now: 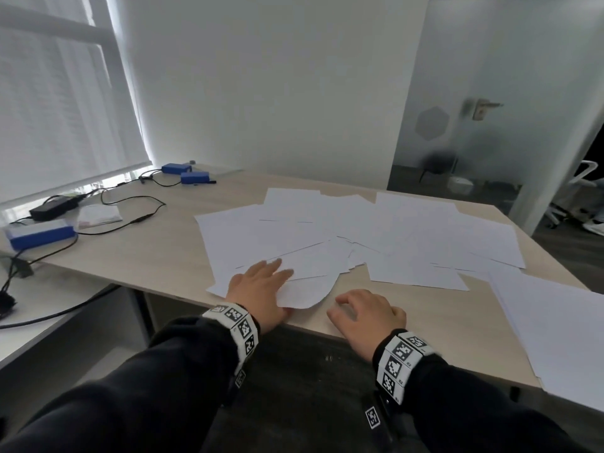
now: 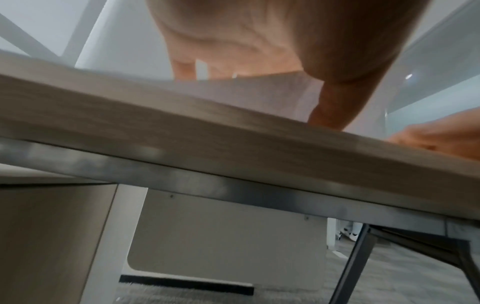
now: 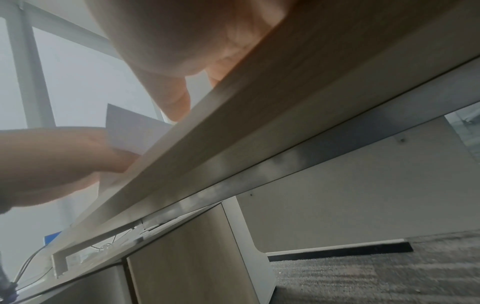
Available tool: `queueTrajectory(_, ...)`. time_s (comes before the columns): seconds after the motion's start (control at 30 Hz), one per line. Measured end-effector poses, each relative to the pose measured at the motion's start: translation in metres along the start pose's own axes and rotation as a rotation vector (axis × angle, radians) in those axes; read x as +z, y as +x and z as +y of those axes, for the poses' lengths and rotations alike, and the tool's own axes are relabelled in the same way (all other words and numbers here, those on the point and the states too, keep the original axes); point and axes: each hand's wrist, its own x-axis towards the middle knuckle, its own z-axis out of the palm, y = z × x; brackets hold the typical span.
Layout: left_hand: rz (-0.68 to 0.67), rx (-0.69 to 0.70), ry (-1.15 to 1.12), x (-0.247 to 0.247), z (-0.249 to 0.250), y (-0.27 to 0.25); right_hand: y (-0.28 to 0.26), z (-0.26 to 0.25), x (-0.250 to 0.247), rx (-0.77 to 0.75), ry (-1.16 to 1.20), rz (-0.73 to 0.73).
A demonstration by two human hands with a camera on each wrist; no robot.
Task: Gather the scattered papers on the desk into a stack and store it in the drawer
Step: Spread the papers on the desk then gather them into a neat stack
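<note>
Several white papers (image 1: 359,230) lie scattered and overlapping across the light wood desk (image 1: 163,256). My left hand (image 1: 261,289) lies flat on their near left part with straight fingers. Its thumb sits at the desk's front edge, under the curled-up near edge of one sheet (image 1: 304,295). That raised sheet (image 3: 130,127) also shows in the right wrist view above the left hand (image 3: 52,160). My right hand (image 1: 366,315) rests on bare desk to the right of it, fingers loosely curled, holding nothing. No drawer is plainly visible.
More white sheets (image 1: 555,338) overhang the desk's near right corner. Blue boxes (image 1: 41,233), a black adapter (image 1: 54,207) and cables (image 1: 130,220) sit at the left. A wood-fronted cabinet (image 3: 192,257) stands under the desk. Grey carpet (image 3: 389,273) covers the floor.
</note>
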Motion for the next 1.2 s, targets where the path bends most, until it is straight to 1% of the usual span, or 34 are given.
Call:
queueTrajectory(0.07, -0.109, -0.068, 0.047, 0.001, -0.002, 0.013, 0.001, 0.001, 0.001, -0.002, -0.004, 0.008)
queueTrajectory(0.13, -0.163, -0.096, 0.071, 0.004, -0.005, 0.020, 0.001, 0.001, 0.001, 0.003, -0.002, 0.013)
queueTrajectory(0.17, -0.156, -0.094, 0.088, 0.004, -0.006, 0.022, 0.001, 0.000, 0.001, 0.004, -0.002, 0.012)
queueTrajectory(0.3, -0.049, -0.108, 0.113, 0.005, -0.004, 0.015, 0.001, 0.000, 0.001, 0.004, 0.014, 0.014)
queueTrajectory(0.47, 0.044, -0.109, 0.105, 0.003, -0.005, 0.000, -0.002, 0.001, -0.004, 0.023, 0.155, 0.036)
queueTrajectory(0.57, 0.049, -0.041, 0.098, -0.001, -0.004, -0.017, -0.004, 0.003, -0.008, 0.044, 0.279, 0.030)
queueTrajectory(0.6, 0.057, 0.003, 0.101, -0.002, -0.002, -0.024, -0.003, 0.004, -0.010, 0.075, 0.354, 0.015)
queueTrajectory(0.67, 0.077, 0.123, 0.117, 0.000, 0.001, -0.037, -0.001, 0.006, -0.015, 0.133, 0.577, 0.019)
queueTrajectory(0.73, 0.085, 0.227, 0.099, 0.004, 0.003, -0.046, 0.001, 0.007, -0.019, 0.125, 0.754, 0.060)
queueTrajectory(0.8, 0.077, 0.236, 0.038, 0.008, 0.003, -0.049, 0.002, 0.008, -0.021, 0.090, 0.784, 0.063)
queueTrajectory(0.87, 0.024, 0.193, 0.015, 0.009, 0.000, -0.047, 0.004, 0.010, -0.020, 0.065, 0.737, 0.035)
queueTrajectory(0.97, -0.138, 0.100, -0.077, 0.003, -0.006, -0.040, 0.011, 0.010, -0.016, 0.057, 0.617, 0.000)
queueTrajectory(1.0, -0.148, 0.060, -0.147, 0.000, -0.010, -0.037, 0.013, 0.011, -0.014, 0.053, 0.593, 0.005)
queueTrajectory(1.07, -0.107, -0.028, -0.251, -0.004, -0.019, -0.031, 0.017, 0.011, -0.011, 0.061, 0.620, 0.011)
queueTrajectory(1.13, -0.106, -0.107, -0.252, -0.007, -0.029, -0.023, 0.020, 0.011, -0.010, 0.080, 0.677, 0.015)
queueTrajectory(1.2, -0.164, -0.176, -0.170, -0.009, -0.034, -0.013, 0.023, 0.011, -0.009, 0.106, 0.712, 0.028)
